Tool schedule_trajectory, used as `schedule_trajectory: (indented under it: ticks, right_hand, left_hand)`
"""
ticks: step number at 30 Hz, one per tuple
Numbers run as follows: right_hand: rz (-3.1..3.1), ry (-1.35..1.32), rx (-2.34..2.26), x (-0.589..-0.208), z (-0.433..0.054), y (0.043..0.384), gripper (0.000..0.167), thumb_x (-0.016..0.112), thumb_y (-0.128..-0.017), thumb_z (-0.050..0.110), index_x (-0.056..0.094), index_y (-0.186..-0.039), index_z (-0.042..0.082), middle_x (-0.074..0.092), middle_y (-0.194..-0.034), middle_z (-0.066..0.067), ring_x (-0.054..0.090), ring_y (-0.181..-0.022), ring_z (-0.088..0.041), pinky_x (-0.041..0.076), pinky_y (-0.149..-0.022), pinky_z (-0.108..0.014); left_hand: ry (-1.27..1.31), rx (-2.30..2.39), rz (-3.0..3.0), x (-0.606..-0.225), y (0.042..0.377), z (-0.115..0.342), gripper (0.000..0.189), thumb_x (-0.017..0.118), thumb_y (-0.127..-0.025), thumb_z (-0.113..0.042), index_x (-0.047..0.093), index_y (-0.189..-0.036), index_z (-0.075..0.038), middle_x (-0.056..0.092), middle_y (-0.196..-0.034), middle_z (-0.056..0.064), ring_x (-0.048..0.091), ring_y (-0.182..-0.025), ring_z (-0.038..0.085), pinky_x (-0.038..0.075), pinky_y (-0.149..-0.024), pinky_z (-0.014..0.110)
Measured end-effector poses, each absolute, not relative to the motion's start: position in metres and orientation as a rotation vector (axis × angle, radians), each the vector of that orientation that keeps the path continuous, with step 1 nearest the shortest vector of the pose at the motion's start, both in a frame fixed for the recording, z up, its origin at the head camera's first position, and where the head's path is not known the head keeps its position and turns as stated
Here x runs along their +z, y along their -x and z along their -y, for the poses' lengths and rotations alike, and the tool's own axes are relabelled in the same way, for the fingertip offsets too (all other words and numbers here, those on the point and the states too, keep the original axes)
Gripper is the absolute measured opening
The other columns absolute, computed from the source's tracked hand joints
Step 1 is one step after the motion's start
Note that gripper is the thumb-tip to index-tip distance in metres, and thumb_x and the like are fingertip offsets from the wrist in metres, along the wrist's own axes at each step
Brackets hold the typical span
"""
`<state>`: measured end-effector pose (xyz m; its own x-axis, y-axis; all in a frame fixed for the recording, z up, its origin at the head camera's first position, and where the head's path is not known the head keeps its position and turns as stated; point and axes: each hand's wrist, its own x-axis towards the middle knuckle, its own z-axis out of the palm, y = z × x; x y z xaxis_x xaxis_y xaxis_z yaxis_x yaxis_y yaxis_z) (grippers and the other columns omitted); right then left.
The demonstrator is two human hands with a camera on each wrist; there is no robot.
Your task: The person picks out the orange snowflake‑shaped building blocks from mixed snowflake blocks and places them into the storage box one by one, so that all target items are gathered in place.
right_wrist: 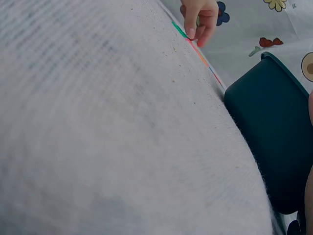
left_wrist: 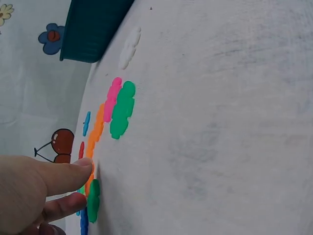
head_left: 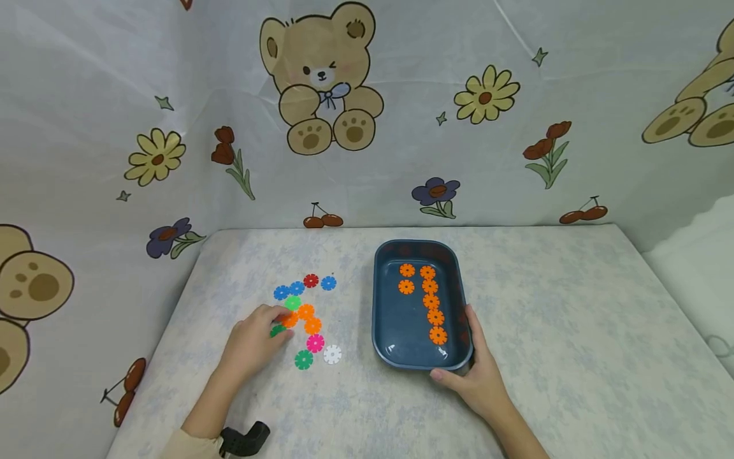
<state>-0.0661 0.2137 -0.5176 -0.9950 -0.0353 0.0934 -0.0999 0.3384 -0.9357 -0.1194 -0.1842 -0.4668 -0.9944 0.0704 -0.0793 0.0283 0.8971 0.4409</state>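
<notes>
My left hand is over a loose group of flower-shaped plastic discs, its thumb and forefinger at opposite edges of an orange disc, pinching it at table level. In the left wrist view the thumb and fingers of that hand come in from the left. A dark green disc lies partly under the hand. My right hand grips the near right corner of a dark blue tray, thumb at the front rim and fingers along the side. Several orange discs lie in the tray.
Around the left hand lie blue discs, a red disc, a light green disc, a pink disc, a green disc and a white disc. A patterned cloth hangs behind the table.
</notes>
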Motion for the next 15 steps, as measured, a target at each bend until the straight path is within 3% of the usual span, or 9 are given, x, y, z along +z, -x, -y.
schedule_trajectory:
  ticks: [6,11,15]
  right_hand:
    - [2.535,-0.125,1.756,-0.517,-0.213,0.066,0.127,0.09,-0.069,0.009,0.003,-0.161,0.024,0.008,-0.168,0.005,0.014,-0.152,-0.012,0.017,-0.107,0.0]
    - [2.541,-0.126,1.737,-0.518,-0.213,0.066,0.127,0.09,-0.069,0.009,0.004,-0.161,0.026,0.008,-0.168,0.005,0.014,-0.152,-0.009,0.017,-0.107,0.0]
    - [2.537,-0.127,1.74,-0.518,-0.213,0.066,0.127,0.09,-0.069,0.008,0.004,-0.161,0.027,0.008,-0.168,0.005,0.014,-0.152,-0.01,0.017,-0.107,0.0]
  left_hand:
    - [-0.026,0.741,-2.994,-0.474,0.118,0.18,0.038,0.079,-0.085,-0.025,0.068,-0.119,-0.01,0.066,-0.111,0.009,0.065,-0.101,0.028,0.047,-0.091,0.055]
    - [-0.009,0.706,-3.016,-0.476,0.124,0.174,0.038,0.08,-0.084,-0.027,0.069,-0.117,-0.013,0.065,-0.102,0.007,0.064,-0.087,0.022,0.051,-0.077,0.043]
    - [-0.048,0.673,-3.012,-0.474,0.129,0.17,0.036,0.08,-0.084,-0.029,0.071,-0.117,-0.016,0.064,-0.098,0.005,0.058,-0.078,0.018,0.045,-0.065,0.033]
